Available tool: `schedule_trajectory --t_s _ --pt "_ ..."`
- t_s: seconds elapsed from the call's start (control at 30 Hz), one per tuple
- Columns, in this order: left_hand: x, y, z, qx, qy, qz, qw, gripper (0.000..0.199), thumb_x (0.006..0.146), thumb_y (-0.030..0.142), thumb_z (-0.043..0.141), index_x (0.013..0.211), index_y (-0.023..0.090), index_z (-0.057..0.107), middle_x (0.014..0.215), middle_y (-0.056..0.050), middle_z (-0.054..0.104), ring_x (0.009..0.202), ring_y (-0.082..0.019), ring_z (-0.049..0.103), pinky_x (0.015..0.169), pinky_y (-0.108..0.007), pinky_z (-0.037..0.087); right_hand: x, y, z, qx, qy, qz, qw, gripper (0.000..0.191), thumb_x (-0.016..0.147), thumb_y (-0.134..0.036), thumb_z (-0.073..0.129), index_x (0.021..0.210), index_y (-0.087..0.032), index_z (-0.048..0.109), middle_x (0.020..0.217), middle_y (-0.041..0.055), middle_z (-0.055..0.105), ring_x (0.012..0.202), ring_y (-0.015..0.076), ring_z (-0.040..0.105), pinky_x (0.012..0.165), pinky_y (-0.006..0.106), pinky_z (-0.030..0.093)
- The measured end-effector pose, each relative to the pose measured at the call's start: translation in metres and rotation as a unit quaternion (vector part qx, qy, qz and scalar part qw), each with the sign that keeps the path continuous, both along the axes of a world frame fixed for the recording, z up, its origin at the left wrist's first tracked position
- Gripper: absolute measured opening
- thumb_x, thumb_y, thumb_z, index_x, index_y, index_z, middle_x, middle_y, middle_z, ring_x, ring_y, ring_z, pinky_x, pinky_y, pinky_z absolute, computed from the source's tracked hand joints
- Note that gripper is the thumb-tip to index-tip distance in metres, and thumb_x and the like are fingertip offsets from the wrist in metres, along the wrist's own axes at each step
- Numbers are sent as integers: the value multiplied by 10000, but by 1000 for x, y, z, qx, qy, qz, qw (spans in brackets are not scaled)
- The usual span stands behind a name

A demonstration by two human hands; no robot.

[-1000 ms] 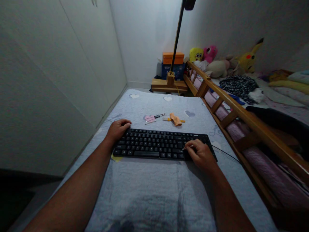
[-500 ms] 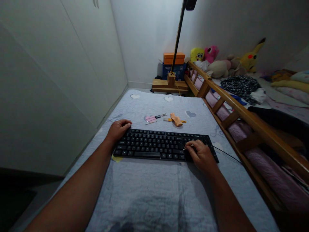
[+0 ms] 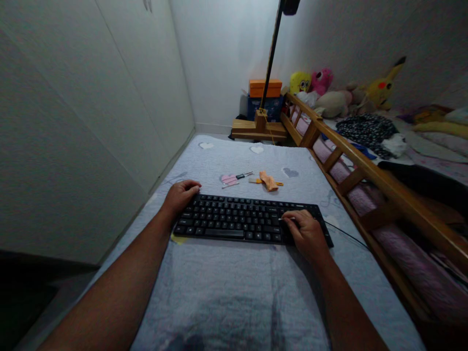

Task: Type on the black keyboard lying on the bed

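A black keyboard (image 3: 226,217) lies flat on the quilted bed cover. My left hand (image 3: 181,196) is closed on its upper left corner, thumb and fingertips along the edge. Over the right part of the keyboard, my right hand (image 3: 303,229) pinches a thin white stick, apparently a cotton swab (image 3: 281,219). The swab's pale tip points left over the keys beside the number pad, and most of the stick is hidden by the fingers. Whether the tip touches a key is too small to tell.
Beyond the keyboard lie a dark-handled metal tool (image 3: 240,176), a thin pale stick (image 3: 230,185) and an orange cloth (image 3: 268,181) across a yellow-handled brush (image 3: 255,181). The keyboard cable (image 3: 347,231) runs right, towards a wooden bed rail (image 3: 365,165). A white wardrobe (image 3: 91,122) stands left.
The swab's tip has shifted slightly away from me and the stick lies more level. My left hand and the keyboard stay in place; the view has moved a little.
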State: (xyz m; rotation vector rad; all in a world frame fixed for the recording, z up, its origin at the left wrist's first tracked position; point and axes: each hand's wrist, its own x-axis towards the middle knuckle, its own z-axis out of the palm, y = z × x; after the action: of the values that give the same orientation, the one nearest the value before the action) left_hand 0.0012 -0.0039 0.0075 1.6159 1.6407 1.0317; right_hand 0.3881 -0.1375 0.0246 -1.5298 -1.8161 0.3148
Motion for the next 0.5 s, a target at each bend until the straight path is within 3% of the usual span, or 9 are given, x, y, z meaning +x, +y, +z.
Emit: schedule_trajectory --t_s 0.5 --pt "-2 1 -2 -2 -5 -12 1000 391 683 493 670 879 174 784 880 -72 779 866 -274 694 864 -395 529 3 -7 13 -54 -25 37 998 200 946 -260 525 851 -220 696 855 63 715 832 227 660 759 339 486"
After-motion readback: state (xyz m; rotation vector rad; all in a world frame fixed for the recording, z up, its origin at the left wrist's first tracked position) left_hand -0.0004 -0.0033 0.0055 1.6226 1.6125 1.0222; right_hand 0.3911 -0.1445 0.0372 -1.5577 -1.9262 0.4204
